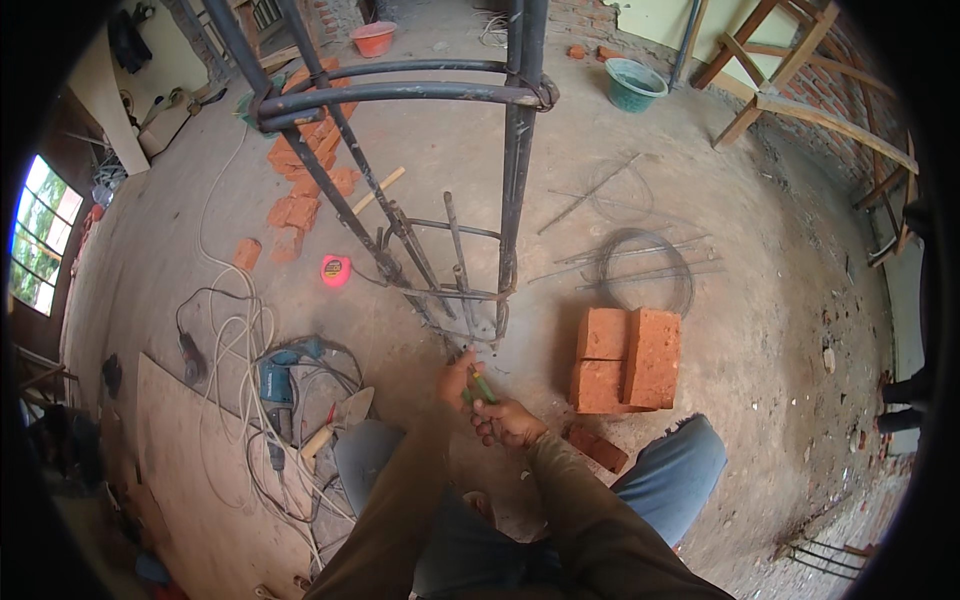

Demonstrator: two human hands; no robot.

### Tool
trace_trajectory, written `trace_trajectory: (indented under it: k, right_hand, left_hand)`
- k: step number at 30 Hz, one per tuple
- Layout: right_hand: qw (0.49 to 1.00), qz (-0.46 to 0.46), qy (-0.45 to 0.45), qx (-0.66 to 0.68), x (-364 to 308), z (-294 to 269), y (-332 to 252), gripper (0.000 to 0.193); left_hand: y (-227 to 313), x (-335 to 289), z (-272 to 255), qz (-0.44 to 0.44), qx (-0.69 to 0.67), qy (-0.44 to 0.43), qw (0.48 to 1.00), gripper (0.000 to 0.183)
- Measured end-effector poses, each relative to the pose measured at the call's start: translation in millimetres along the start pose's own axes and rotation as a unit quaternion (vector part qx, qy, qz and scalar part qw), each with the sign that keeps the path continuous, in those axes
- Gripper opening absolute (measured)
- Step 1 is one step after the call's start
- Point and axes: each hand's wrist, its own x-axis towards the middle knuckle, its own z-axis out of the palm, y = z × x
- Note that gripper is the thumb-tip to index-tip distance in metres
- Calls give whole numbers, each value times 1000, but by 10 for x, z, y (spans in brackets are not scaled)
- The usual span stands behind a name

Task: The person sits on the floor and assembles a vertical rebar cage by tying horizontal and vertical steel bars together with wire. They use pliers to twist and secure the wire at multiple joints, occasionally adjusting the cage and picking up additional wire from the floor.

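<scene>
At the foot of an upright rebar cage (515,150), my two hands are close together. My right hand (510,423) is closed around a slim green-handled tool (482,386), whose working end is too small to tell. Beside it, my left hand (456,382) has its fingers curled next to the lowest bars; what they hold, if anything, is hidden. Bent stirrups are tied around the long dark bars, which rise from the concrete floor. A pink tape measure (336,270) lies left of the cage.
Stacked red bricks (652,360) stand at my right knee. Wire coils (645,270) and loose rods lie beyond. Left are a teal power drill (276,385), tangled cords (240,340) and a trowel (352,408). A brick row (293,211), basins (634,86) and a wooden trestle (765,85) are farther off.
</scene>
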Motion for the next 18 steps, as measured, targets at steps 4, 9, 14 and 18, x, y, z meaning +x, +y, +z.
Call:
trace_trajectory:
  k: [4,9,14,18]
  right_hand:
    - [1000,-17,-20,7,-294,97,-284,38]
    - [805,-212,252,-494,-348,407,-173,44]
    - [764,-132,332,-537,2,346,-10,39]
    - [999,43,-20,13,3,-53,-128,36]
  left_hand:
    - [46,12,8,-13,-79,-118,990,32]
    - [-140,100,251,99,54,109,988,34]
    - [-105,5,389,114,140,166,970,32]
    - [-67,-4,134,19,46,76,996,27]
